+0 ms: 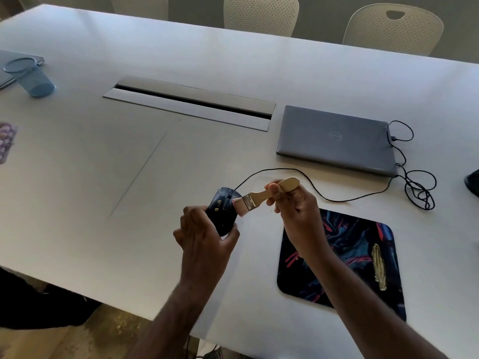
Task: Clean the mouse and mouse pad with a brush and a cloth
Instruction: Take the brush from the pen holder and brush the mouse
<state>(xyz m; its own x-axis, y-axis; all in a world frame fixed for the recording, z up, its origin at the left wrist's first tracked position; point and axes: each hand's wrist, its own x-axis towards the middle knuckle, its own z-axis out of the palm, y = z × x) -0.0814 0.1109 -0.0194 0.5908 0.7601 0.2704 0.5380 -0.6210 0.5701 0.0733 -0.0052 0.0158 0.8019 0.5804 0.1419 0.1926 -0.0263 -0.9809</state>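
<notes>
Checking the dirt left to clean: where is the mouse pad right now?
In the head view the mouse pad lies flat on the white table, lower right, under the right hand's forearm and in front of the closed laptop.

Mouse point(222, 212) — black, wired, flecked with pale crumbs on its top; lifted off the table, tilted, buttons pointing away. Its black cable point(311, 189) loops across the tabletop toward the right. Brush point(261, 196) — flat, pale wooden handle, metal ferrule, pinkish bristles touching the mouse's right flank. Mouse pad point(344, 257) — dark with blue and red swirls, rounded corners, lying flat near the table's edge; a yellowish crumb smear on its right half.
</notes>
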